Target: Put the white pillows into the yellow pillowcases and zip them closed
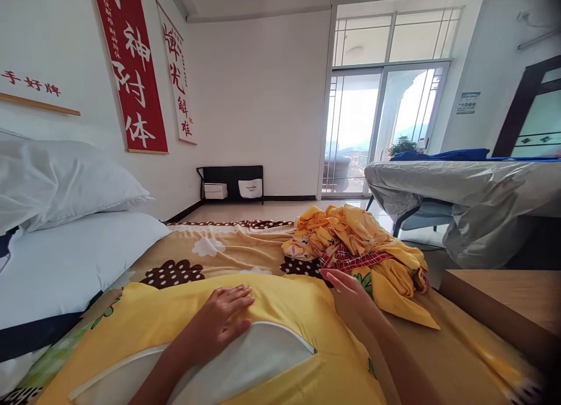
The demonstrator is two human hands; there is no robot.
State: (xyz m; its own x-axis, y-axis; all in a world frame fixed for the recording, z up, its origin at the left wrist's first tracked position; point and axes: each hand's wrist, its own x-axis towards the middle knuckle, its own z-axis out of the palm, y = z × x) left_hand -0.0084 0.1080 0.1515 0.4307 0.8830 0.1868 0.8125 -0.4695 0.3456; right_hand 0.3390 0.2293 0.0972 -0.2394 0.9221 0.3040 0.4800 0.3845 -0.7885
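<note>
A pillow in a yellow pillowcase [284,303] lies on the bed in front of me, its white inner pillow [245,364] showing through the open end near me. My left hand [225,314] lies flat on the yellow case, fingers stretched out. My right hand [348,291] rests open at the pillow's right edge, fingers pointing away, just short of a crumpled heap of yellow and red-checked bedding [357,244]. Neither hand grips anything.
Two white pillows [65,218] are stacked at the left against the wall. A tan patterned bedsheet [228,250] covers the bed. A wooden surface [504,300] stands at the right. A plastic-covered table [460,189] and glass balcony doors [385,124] lie beyond.
</note>
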